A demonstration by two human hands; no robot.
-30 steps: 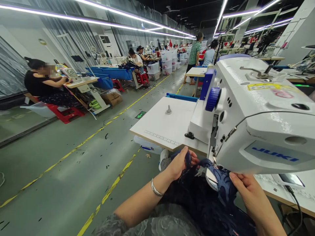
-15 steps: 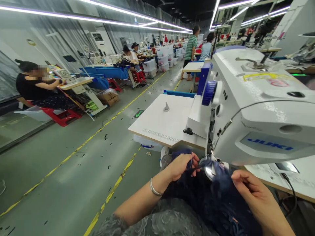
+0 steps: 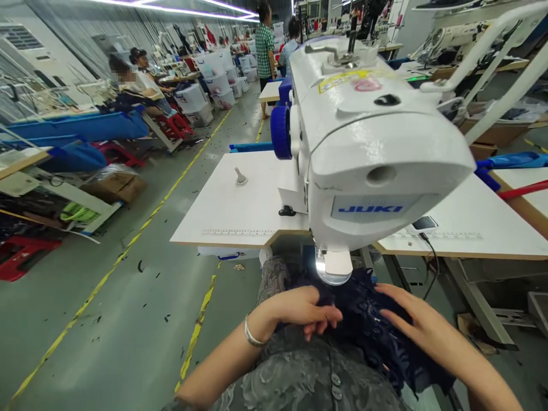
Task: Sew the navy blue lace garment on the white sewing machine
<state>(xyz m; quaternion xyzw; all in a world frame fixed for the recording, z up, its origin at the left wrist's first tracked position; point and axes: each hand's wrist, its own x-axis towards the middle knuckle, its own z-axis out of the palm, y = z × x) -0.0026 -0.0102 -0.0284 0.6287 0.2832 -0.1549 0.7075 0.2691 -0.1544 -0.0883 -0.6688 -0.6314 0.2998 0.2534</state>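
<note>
A white JUKI sewing machine (image 3: 368,142) stands on a white table (image 3: 235,211) in front of me. Dark navy lace fabric (image 3: 368,325) lies on my lap under the machine's head. My left hand (image 3: 306,311) rests on the fabric's left part, fingers stretched toward the right. My right hand (image 3: 411,325) lies flat on the fabric's right part with fingers extended. A silver bangle (image 3: 252,337) sits on my left wrist.
A grey floor aisle with yellow lines (image 3: 128,251) runs on the left. Seated workers (image 3: 137,80) sit at blue-draped tables (image 3: 81,128) at far left. A person in a checked shirt (image 3: 265,51) stands behind the machine. White bins (image 3: 192,100) are stacked beyond.
My head turned right, so the machine now faces me squarely. Both hands left the needle area and came down onto the fabric on my lap, their fingers now flat.
</note>
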